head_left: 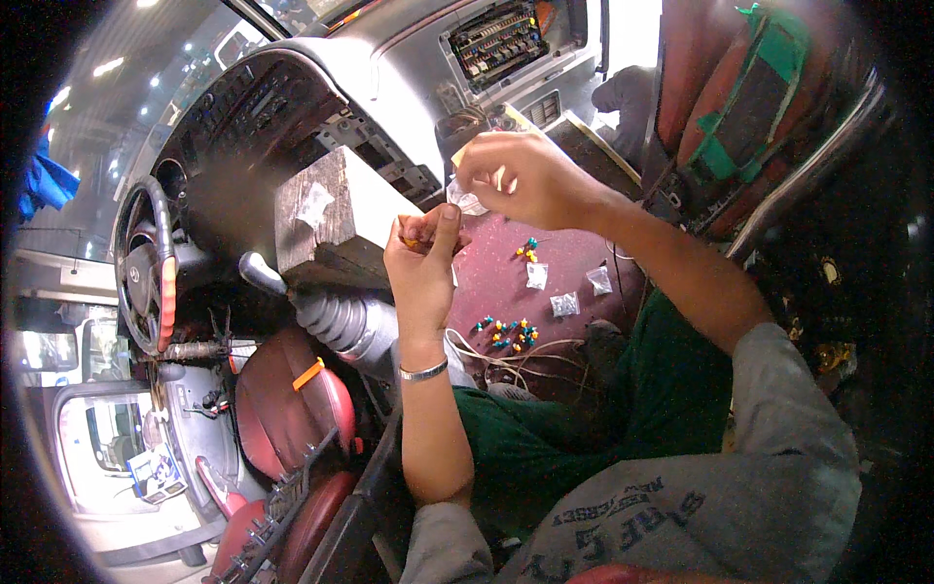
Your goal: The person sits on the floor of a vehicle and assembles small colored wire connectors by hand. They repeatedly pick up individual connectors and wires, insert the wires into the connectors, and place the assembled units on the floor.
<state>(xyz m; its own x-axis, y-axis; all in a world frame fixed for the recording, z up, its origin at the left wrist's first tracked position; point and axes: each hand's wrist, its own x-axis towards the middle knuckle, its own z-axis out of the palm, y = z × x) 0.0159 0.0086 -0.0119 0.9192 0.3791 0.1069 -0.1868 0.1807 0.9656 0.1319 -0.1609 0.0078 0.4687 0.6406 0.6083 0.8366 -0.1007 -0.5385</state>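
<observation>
Your left hand (423, 265) has its thumb and curled fingers closed on a small orange piece (410, 242), mostly hidden, above the red floor (484, 280). Your right hand (525, 180) is raised just beyond it, fingers bent by a pale yellow bit (458, 156); blur hides whether they pinch it. The orange piece is probably light, stiff plastic, easily dropped; hold it by its sides between thumb and forefinger, squeezing gently.
</observation>
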